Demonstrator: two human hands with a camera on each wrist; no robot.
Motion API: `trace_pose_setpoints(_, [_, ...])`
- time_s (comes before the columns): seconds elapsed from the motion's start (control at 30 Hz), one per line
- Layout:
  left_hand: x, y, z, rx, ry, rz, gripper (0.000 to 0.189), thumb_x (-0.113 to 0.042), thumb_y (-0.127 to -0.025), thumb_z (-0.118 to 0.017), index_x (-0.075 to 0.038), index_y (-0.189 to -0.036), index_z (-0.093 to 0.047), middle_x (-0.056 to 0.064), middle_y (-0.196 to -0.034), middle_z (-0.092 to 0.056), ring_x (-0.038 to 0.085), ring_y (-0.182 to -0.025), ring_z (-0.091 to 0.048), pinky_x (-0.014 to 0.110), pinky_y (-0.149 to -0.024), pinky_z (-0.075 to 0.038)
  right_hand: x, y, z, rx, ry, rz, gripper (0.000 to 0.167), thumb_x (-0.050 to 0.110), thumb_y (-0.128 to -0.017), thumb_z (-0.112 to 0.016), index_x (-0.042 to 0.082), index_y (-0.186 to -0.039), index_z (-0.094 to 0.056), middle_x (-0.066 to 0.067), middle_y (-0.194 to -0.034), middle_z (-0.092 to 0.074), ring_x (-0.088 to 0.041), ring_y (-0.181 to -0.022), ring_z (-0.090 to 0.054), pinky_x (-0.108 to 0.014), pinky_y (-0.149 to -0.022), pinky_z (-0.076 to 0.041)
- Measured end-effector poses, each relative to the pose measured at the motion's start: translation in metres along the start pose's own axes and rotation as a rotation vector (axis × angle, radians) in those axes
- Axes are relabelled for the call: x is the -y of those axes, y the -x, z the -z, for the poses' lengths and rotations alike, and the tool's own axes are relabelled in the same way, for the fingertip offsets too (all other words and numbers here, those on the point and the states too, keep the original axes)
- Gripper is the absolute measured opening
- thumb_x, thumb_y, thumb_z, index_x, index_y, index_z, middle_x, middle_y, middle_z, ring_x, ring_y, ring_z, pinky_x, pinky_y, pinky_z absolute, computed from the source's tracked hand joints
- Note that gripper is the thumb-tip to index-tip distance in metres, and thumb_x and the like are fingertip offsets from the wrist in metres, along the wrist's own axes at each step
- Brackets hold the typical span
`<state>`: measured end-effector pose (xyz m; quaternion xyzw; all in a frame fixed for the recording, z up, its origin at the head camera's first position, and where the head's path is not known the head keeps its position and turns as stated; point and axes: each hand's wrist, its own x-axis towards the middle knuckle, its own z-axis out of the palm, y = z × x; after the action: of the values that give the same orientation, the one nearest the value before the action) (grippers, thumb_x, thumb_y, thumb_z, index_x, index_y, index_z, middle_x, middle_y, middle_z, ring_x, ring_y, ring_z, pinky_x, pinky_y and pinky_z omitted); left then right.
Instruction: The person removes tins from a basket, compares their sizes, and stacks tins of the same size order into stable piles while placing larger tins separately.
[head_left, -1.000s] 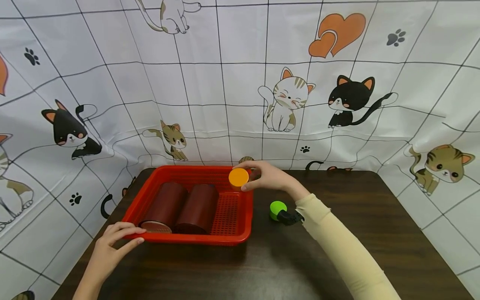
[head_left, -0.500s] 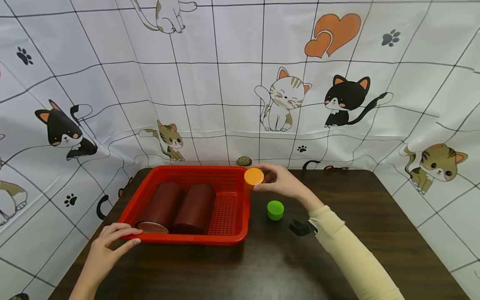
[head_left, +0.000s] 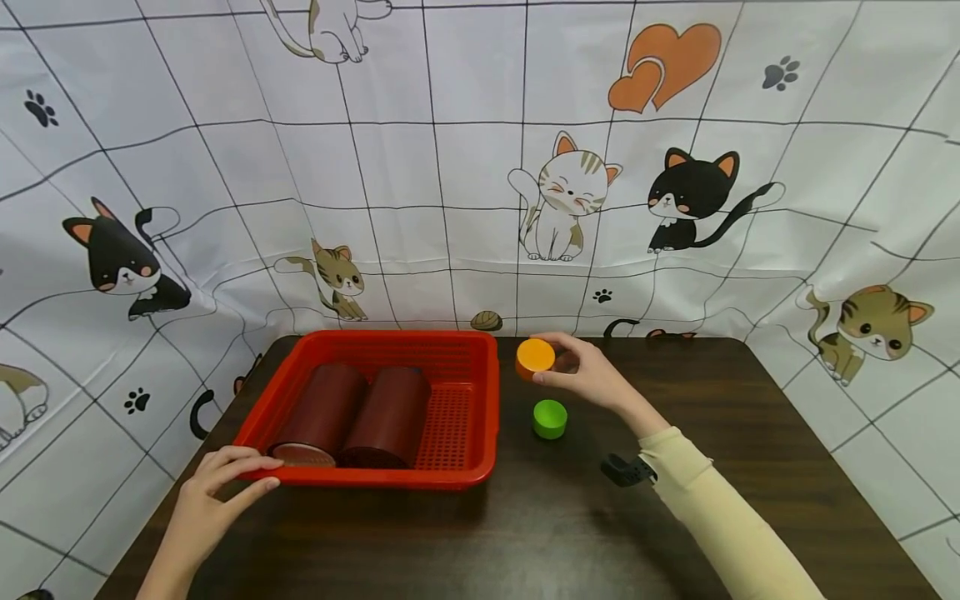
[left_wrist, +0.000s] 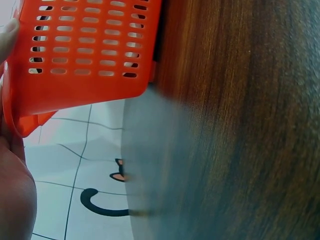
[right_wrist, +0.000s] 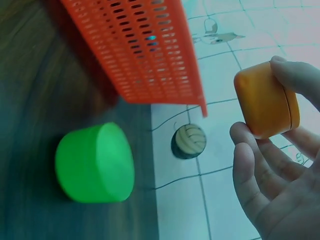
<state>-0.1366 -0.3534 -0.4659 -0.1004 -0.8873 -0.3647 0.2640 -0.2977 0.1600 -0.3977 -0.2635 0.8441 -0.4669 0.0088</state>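
Between thumb and fingers, my right hand (head_left: 592, 375) pinches a small orange round container (head_left: 536, 357), held above the table just right of the basket. In the right wrist view a seam runs round the orange container (right_wrist: 265, 102). A green round container (head_left: 550, 419) stands on the table below and a little right of it. My left hand (head_left: 206, 500) grips the front left corner rim of a red plastic basket (head_left: 480, 442); the left wrist view shows the basket's slotted side (left_wrist: 85, 55). Two dark brown cylinders (head_left: 318, 412) lie side by side in the basket's left part.
The dark wood table (head_left: 525, 533) meets a white wall covering (head_left: 480, 167) with grid lines and printed cats at the back and sides. A black strap (head_left: 628, 471) is on my right wrist by the sleeve (head_left: 720, 508).
My right hand has carried the orange container right, from over the basket's right rim to beyond it. The green container shows fully now. My left hand keeps its hold on the rim.
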Motion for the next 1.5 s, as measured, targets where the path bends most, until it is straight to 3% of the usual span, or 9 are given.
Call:
trace_pose_setpoints(0.33, [0.0, 0.001, 0.003, 0.001, -0.016, 0.01, 0.033, 0.001, -0.073, -0.084, -0.018, -0.099, -0.078, -0.015, -0.101, -0.061, -0.004, -0.099, -0.044, 0.01, -0.084, -0.032, -0.015, 0.007, -0.001, 0.002, -0.004, -0.031, 0.058, 0.025, -0.088, -0.075, 0.022, -0.141, -0.051, -0.009, -0.126, -0.062, -0.023, -0.092, -0.064, -0.028, -0.078, -0.055])
trace_pose_setpoints(0.6, [0.001, 0.001, 0.002, 0.014, -0.026, 0.021, 0.032, -0.001, -0.074, -0.083, -0.019, -0.1, -0.078, -0.016, -0.102, -0.061, -0.004, -0.099, -0.043, 0.013, -0.082, -0.032, -0.012, 0.015, -0.004, 0.013, -0.021, -0.052, 0.06, 0.017, -0.088, -0.075, 0.014, -0.143, -0.049, -0.016, -0.129, -0.061, -0.03, -0.097, -0.064, -0.033, -0.077, -0.054])
trace_pose_setpoints(0.87, [0.001, 0.002, 0.001, 0.009, -0.023, 0.014, 0.033, 0.0, -0.072, -0.084, -0.018, -0.099, -0.078, -0.016, -0.102, -0.061, -0.005, -0.099, -0.043, 0.012, -0.083, -0.032, -0.034, 0.017, -0.007, -0.036, -0.002, -0.048, 0.059, 0.022, -0.086, -0.078, 0.015, -0.14, -0.052, -0.011, -0.127, -0.062, -0.023, -0.091, -0.064, -0.028, -0.074, -0.054])
trace_pose_setpoints(1.23, [-0.002, 0.0, 0.002, 0.009, -0.027, -0.006, 0.034, 0.0, -0.073, -0.084, -0.02, -0.1, -0.078, -0.014, -0.102, -0.062, -0.004, -0.099, -0.043, 0.012, -0.084, -0.031, -0.04, 0.025, -0.007, -0.05, 0.019, -0.057, 0.06, 0.027, -0.086, -0.078, 0.015, -0.139, -0.053, -0.011, -0.124, -0.064, -0.023, -0.092, -0.064, -0.028, -0.075, -0.053])
trace_pose_setpoints(1.5, [-0.014, 0.001, 0.0, -0.086, -0.07, -0.07, 0.042, 0.005, -0.063, -0.087, -0.022, -0.094, -0.079, -0.01, -0.098, -0.063, -0.006, -0.104, -0.038, 0.015, -0.087, -0.026, -0.044, 0.029, -0.007, -0.033, 0.019, -0.064, 0.057, 0.028, -0.086, -0.077, 0.018, -0.138, -0.054, -0.011, -0.123, -0.065, -0.021, -0.09, -0.064, -0.027, -0.077, -0.053])
